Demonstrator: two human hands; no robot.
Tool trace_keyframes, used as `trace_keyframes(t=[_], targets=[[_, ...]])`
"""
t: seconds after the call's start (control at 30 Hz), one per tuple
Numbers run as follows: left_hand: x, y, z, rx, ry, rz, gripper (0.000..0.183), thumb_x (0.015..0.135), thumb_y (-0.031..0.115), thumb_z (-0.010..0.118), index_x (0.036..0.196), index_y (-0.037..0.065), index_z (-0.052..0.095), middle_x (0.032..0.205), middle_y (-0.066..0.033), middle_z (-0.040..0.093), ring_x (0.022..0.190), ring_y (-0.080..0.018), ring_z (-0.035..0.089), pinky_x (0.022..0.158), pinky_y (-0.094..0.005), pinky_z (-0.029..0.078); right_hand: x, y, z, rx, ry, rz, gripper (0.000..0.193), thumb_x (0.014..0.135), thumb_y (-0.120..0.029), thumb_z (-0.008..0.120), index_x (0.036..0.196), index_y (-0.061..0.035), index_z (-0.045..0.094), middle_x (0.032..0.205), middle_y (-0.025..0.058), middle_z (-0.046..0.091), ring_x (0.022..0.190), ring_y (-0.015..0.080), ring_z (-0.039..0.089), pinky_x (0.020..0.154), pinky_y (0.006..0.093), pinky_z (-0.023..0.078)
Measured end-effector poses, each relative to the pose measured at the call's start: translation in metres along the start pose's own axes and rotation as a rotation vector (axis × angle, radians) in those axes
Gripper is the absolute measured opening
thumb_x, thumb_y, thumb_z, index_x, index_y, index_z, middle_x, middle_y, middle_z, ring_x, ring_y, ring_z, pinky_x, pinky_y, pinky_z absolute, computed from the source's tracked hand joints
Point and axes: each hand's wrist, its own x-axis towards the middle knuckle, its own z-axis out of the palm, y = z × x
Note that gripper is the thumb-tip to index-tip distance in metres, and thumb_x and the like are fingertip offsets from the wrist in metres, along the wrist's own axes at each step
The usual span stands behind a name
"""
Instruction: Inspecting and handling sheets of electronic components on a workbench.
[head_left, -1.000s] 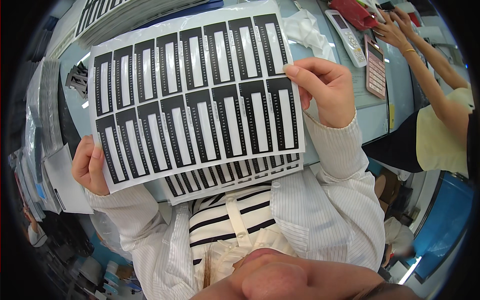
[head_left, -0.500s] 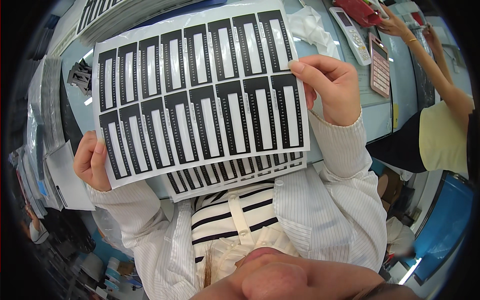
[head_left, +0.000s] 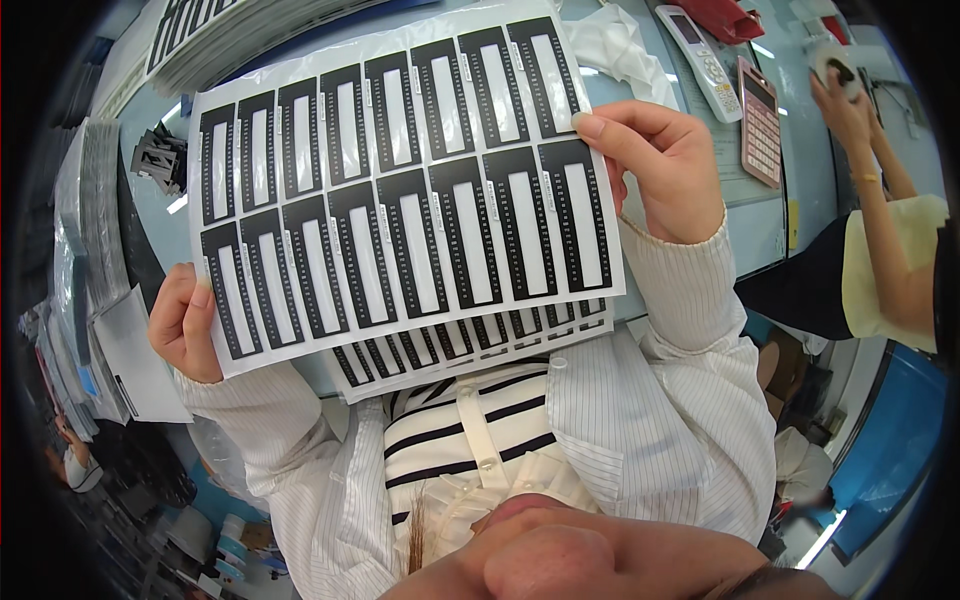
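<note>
Held up before me is a white sheet printed with two rows of black rectangular frame labels, each with a white window in it. My left hand pinches its lower left edge, thumb on the face and curled fingers mostly behind. At the right edge, about halfway up, my right hand grips the same sheet between thumb and fingers. Lower down, more sheets with similar black frames show partly, close to my striped top; the held sheet hides the rest of them.
Thick sheet stacks stand at the far left. Small dark pieces lie beside the sheet. To the right are crumpled white paper, a white remote control, a pink calculator and a red item. A co-worker's hands hold a round roll-like thing.
The held sheet's right side has shifted very slightly; both my hands keep their grip. The co-worker's hands have moved right, away from the red item, and now hold the round thing.
</note>
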Motion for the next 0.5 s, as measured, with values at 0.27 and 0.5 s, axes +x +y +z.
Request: trace_keyframes(t=[0.27, 0.5], targets=[[0.0007, 0.002, -0.0004, 0.01, 0.007, 0.022, 0.014, 0.08, 0.001, 0.05, 0.068, -0.005, 0.053, 0.066, -0.0065, 0.05, 0.06, -0.0108, 0.041, 0.057, -0.0234, 0.031, 0.0025, 0.0007, 0.0003, 0.008, -0.013, 0.005, 0.017, 0.08, -0.012, 0.065, 0.084, 0.0041, 0.065, 0.056, 0.0038, 0.058, 0.04, 0.0074, 0.051, 0.037, 0.0173, 0.037], [0.0045, 0.0073, 0.0048, 0.012, 0.03, 0.056, 0.013, 0.078, -0.001, 0.05, 0.066, -0.005, 0.052, 0.063, -0.0056, 0.048, 0.059, -0.0107, 0.04, 0.055, -0.0232, 0.029, -0.0002, -0.0034, -0.0012, 0.015, 0.006, -0.014, 0.015, 0.08, -0.011, 0.064, 0.083, 0.0039, 0.065, 0.057, 0.0035, 0.059, 0.041, 0.0072, 0.051, 0.038, 0.0176, 0.037]])
